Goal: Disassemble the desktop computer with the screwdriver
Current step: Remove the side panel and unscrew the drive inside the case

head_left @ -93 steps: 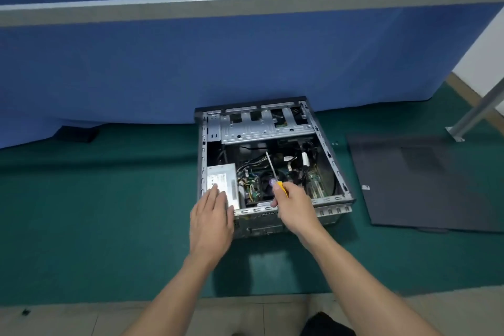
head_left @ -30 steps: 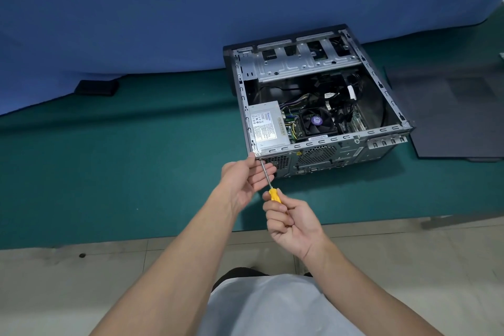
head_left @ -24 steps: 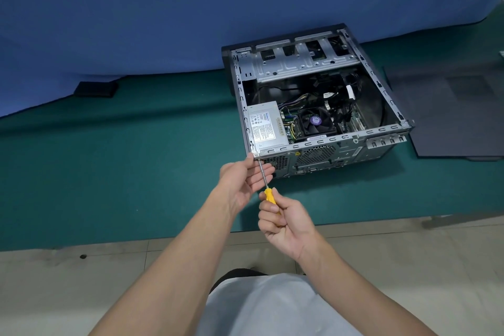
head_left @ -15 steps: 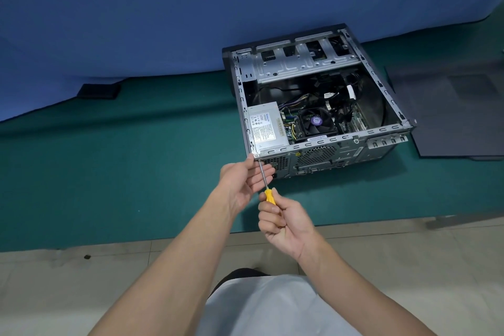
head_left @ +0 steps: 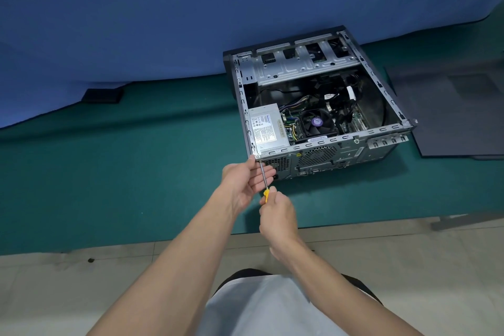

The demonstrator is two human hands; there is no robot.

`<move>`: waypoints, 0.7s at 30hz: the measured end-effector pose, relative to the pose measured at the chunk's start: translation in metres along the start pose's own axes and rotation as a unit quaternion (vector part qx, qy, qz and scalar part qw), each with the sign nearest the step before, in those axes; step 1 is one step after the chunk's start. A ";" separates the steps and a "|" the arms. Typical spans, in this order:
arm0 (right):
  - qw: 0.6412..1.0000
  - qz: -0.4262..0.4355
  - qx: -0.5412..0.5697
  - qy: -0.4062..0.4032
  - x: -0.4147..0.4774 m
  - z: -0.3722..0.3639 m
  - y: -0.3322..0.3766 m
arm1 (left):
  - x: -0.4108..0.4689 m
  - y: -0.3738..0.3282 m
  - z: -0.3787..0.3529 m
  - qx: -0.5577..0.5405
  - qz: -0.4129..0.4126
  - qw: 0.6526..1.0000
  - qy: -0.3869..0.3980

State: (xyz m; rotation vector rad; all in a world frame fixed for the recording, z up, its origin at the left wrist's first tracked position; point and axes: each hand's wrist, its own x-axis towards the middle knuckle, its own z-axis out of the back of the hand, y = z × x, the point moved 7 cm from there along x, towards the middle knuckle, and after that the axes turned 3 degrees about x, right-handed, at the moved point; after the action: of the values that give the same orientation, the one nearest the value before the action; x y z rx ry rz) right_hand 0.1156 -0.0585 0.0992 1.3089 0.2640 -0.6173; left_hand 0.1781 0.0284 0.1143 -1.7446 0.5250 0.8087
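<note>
Screwdriver (head_left: 264, 179) in right grip (head_left: 278, 214)

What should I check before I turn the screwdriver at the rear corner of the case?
1. Tip of the screwdriver at the rear corner of the case: ok.
2. Tip seated in a screw head: cannot tell.
3. The right hand grips the yellow handle: ok.
4. The left hand steadies the shaft with its fingers: ok.
5. Case flat on the green mat: ok.
</note>
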 end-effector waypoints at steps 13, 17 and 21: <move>0.997 0.002 0.060 0.056 0.010 0.013 0.002 | 0.000 0.003 0.000 0.006 -0.028 0.999 -0.044; 0.774 -0.259 0.498 0.295 -0.007 -0.002 -0.021 | 0.002 0.003 0.000 0.000 -0.034 0.998 -0.052; 0.688 -0.263 0.549 0.395 -0.018 -0.009 -0.013 | 0.002 0.002 0.001 -0.003 -0.039 0.998 -0.046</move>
State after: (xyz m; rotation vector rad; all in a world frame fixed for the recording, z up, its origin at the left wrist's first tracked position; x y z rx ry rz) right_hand 0.0952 -0.0463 0.0959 2.7158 1.1427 -0.6626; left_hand 0.1778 0.0286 0.1118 -1.7137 0.3912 0.8329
